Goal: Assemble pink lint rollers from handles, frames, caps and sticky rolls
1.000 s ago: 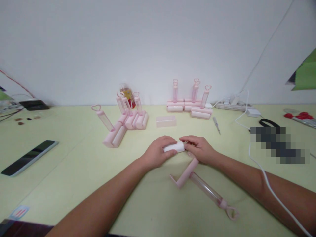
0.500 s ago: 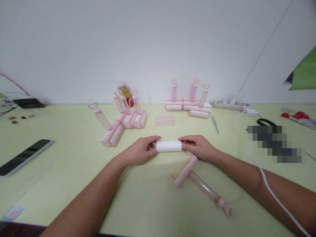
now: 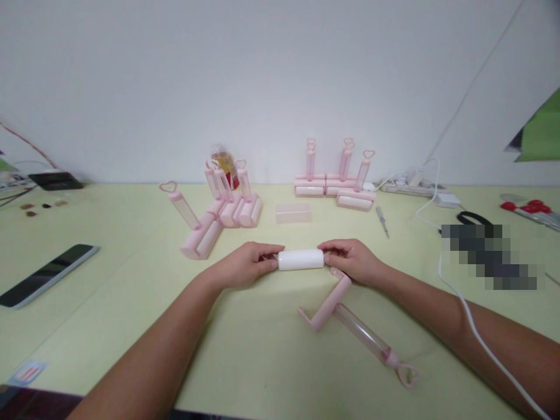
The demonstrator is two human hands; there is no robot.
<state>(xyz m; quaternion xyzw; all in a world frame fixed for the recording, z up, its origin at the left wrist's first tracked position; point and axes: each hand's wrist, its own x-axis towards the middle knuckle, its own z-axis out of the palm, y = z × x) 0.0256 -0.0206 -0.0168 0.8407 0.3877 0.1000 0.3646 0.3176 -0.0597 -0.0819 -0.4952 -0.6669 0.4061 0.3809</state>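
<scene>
A white roll (image 3: 301, 259) lies crosswise at the middle of the table, held at its two ends. My left hand (image 3: 249, 265) has its fingertips on the left end, and my right hand (image 3: 352, 261) grips the right end. Just below my right hand lies a pink roller frame (image 3: 328, 303) with a clear handle and a heart-shaped loop, its bracket bare of any roll. Behind the white roll sits a translucent pink cover (image 3: 293, 213).
Assembled pink rollers stand at the back left (image 3: 201, 233) and back right (image 3: 355, 200). A small screwdriver (image 3: 382, 221) lies right of the cover. A phone (image 3: 48, 274) is at the left. A white cable (image 3: 470, 321) crosses over my right forearm.
The fingers of my left hand have closed in on the left end of the white roll. The view has shifted slightly; my right hand stays at the right end.
</scene>
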